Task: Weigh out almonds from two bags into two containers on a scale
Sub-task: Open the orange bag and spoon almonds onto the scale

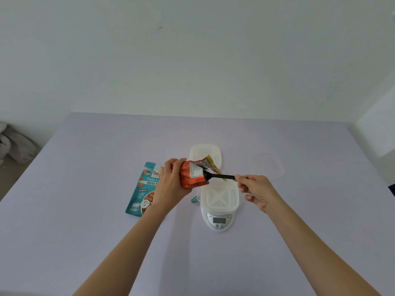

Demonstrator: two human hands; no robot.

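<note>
Foil of the orange almond bag [193, 175] is seen crinkled and dented under the left hand [171, 184], so a thin, soft, light pouch is judged, one that gives wherever it is pressed. It is held off the desk [85, 210] by its lower body, wrapped by the left fingers [174, 162], thumb on the near face, and tipped so the torn mouth points away from those fingers toward the right hand [255, 190]. A grip low on the body is judged sound: the mouth is left free, though a hard squeeze would probably close it or shift the nuts. A black spoon [218, 176] is pinched at the end of its handle by the right fingers [240, 180], the bowl pushed into the bag's mouth; rigid plastic is judged, light, and easily levered from that far end. No almonds can be seen; whether the bowl is loaded cannot be told. Below the right fingers and the spoon a white slotted container [222, 196] sits on the scale [219, 221], apparently empty; the display cannot be read. A second white container [205, 154] lies beyond the held bag. The teal almond bag [142, 193] lies flat on the desk beneath the left wrist, and a small blue clip [195, 199] rests beside the scale. Loose almonds are expected to roll and bounce, so a level spoon is advised.
</note>
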